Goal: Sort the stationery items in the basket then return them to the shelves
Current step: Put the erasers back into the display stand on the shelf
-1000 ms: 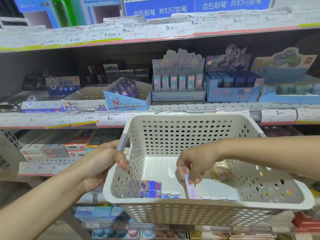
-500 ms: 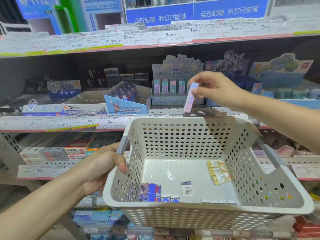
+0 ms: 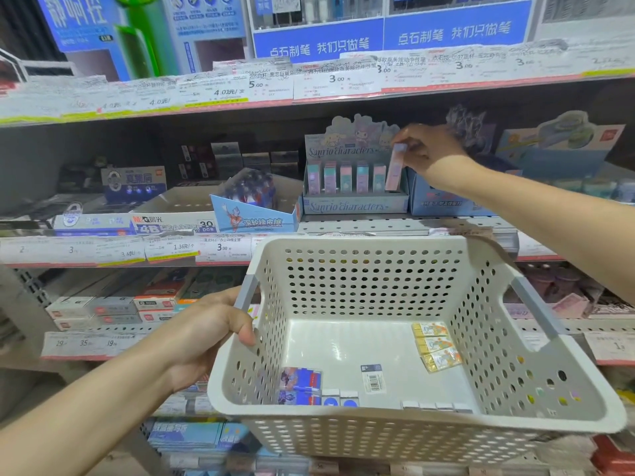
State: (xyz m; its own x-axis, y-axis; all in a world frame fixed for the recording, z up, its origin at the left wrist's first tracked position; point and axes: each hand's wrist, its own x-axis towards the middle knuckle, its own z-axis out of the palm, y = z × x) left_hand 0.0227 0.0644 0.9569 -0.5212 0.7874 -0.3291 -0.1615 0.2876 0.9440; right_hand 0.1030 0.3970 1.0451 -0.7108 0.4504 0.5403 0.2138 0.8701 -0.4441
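Fingers (image 3: pixel 417 153) of right hand (image 3: pixel 433 153) pinch pink eraser (image 3: pixel 395 168), its base seemingly hidden in display box (image 3: pixel 355 206).

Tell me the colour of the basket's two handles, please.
Grey-blue, on a white basket. The right handle shows plainly in the head view; the left hand grips the other.

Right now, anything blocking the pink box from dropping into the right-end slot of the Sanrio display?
Nothing visible. The right hand pinches the pink box by its top, its lower end already at the rightmost slot of the Sanrio display. The neighbouring boxes stand to its left, clear of that slot.
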